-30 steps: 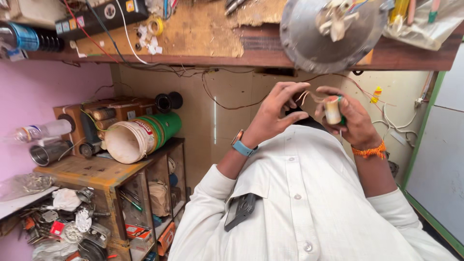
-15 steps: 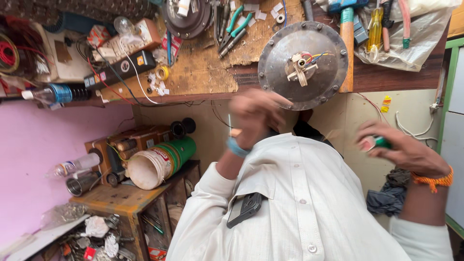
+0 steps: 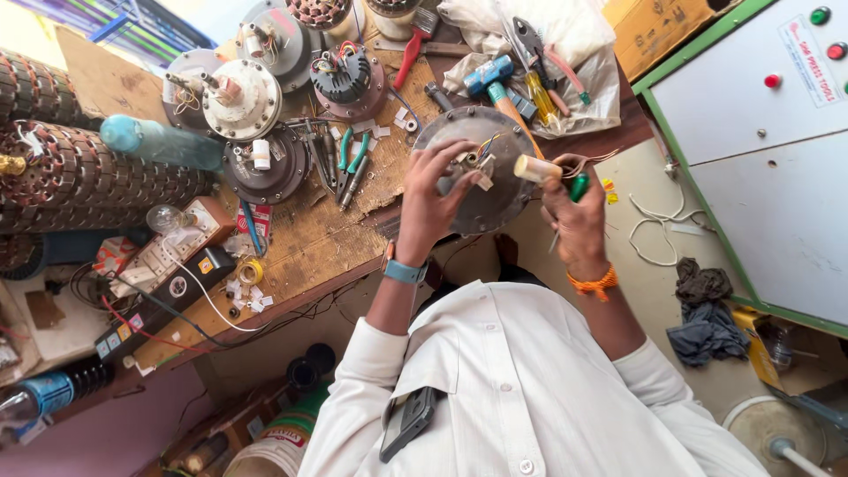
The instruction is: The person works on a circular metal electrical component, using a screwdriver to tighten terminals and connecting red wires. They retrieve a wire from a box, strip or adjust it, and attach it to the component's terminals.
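Note:
A round grey motor housing (image 3: 495, 199) lies at the near edge of the wooden workbench (image 3: 309, 238), with coloured wires sticking up from its centre. My left hand (image 3: 430, 199), which wears a blue wristband, grips the housing at that centre, fingers on the wires. My right hand (image 3: 576, 216), with an orange thread at the wrist, is at the housing's right rim. It holds a small cream cylinder (image 3: 533, 168) between thumb and fingers, and a green-handled screwdriver (image 3: 579, 187) is tucked in the same hand.
Several opened fan motors (image 3: 240, 97), pliers (image 3: 351, 163), a blue-headed hammer (image 3: 495, 84), a plastic bottle (image 3: 159, 141) and a power strip (image 3: 163, 296) crowd the bench. A green-framed control cabinet (image 3: 760, 150) stands at the right, with rags (image 3: 707, 318) on the floor below.
The view has swung up from the low shelf to the bench top. Both hands rose from chest height to the motor housing, and the right hand came back in from the side.

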